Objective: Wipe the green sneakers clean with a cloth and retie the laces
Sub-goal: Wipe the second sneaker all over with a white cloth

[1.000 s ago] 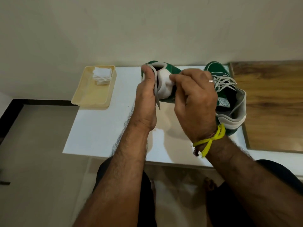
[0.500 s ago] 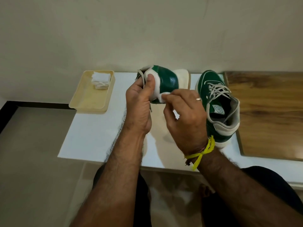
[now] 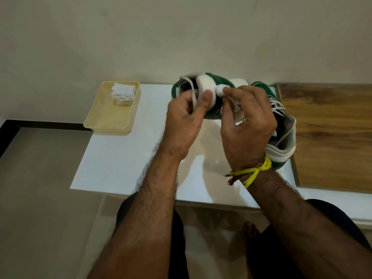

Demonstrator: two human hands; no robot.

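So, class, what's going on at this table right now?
A person is cleaning a green sneaker held up over the white table. The left hand grips it at the heel, a loose lace hanging across the fingers, while the right hand pinches a white cloth against its side. The second sneaker sits on the table, laced. Spare cloths lie in a beige tray.

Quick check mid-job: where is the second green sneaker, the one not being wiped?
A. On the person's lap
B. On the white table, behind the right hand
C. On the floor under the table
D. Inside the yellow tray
B: the second sneaker rests upright on the white table, partly hidden behind the right hand, while the yellow tray holds only folded white cloths.
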